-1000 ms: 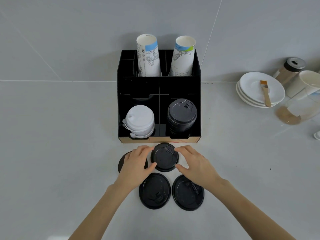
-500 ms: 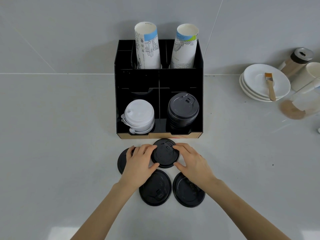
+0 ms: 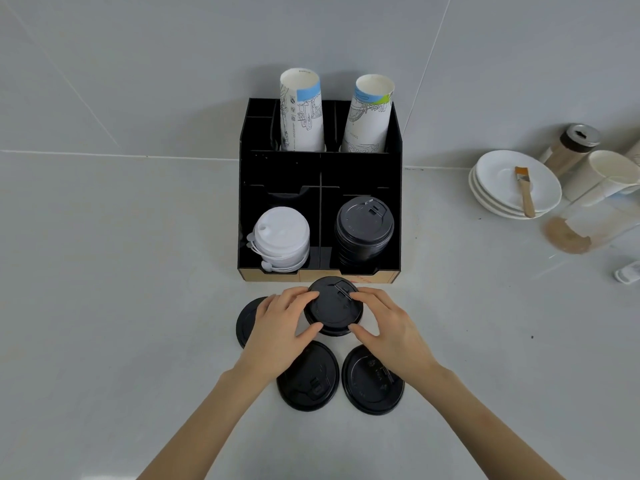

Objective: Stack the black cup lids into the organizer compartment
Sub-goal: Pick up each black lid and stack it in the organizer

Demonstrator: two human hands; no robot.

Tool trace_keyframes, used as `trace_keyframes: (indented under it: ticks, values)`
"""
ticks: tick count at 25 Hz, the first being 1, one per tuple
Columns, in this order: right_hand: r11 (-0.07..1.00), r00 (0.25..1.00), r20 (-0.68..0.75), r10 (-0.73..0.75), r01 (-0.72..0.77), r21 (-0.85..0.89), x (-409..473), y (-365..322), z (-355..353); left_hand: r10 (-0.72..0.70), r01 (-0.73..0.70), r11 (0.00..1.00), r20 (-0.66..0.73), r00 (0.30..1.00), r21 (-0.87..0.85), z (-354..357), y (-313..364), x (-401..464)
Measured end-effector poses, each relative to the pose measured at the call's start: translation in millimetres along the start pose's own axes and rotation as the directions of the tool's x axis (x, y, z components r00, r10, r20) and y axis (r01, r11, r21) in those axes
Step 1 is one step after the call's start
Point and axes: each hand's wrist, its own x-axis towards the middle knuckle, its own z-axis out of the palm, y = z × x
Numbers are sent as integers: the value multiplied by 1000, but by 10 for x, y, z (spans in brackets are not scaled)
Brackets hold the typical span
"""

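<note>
A black cup lid sits just in front of the black organizer, on top of at least one more lid. My left hand grips its left rim and my right hand grips its right rim. Three more black lids lie flat on the counter: one partly hidden under my left hand, one below my left wrist, one below my right wrist. A stack of black lids fills the organizer's front right compartment.
White lids fill the front left compartment. Two paper cup stacks stand in the back. At the right are stacked white saucers with a brush, a shaker, a white cup and a clear pitcher.
My view has shifted slightly; both hands stay on the lid in front of the organizer, closing a little tighter around its rim. The other lids have not moved.
</note>
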Motion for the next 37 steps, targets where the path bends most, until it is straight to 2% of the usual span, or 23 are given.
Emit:
trace_keyframes:
  ticks: [5, 16, 32, 37]
  values:
    - [998, 996, -73, -41, 45, 51, -55, -137, -203, 57, -62, 994, -56, 997, -85, -176, 106, -6]
    - [994, 973, -212, -90, 100, 36, 336, -241, -762, 155, -171, 982, -162, 974, -86, -530, 467, 526]
    - [998, 990, -142, -14, 7, -55, 823, 87, -810, 121, -128, 989, -89, 989, -73, -320, 436, 1114]
    - [997, 989, -144, -15, 3, -82, 850, 87, -779, 118, -127, 988, -107, 987, -86, -289, 420, 1143]
